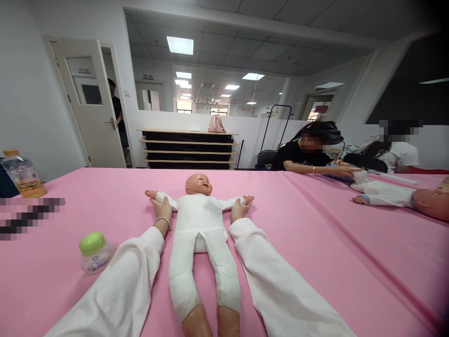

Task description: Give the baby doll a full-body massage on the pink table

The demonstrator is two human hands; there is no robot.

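Doll (pixel 199 224) supine – left hand (pixel 162 208), right hand (pixel 238 210) each grip clamped on doll arm.

No text can be read. The small jar with the green lid (pixel 94 252), lower left, carries a round logo and print too small to make out. The bottle (pixel 22 174) at the left edge has a label, also illegible. The door's (pixel 91 100) small plate is blurred.

The doll's feet (pixel 206 325) are running off the bottom edge. A pixelated patch (pixel 30 217) is hiding something near the table's left edge (pixel 52 281) (contents unreadable). The second doll (pixel 403 196) is getting cut at the right.
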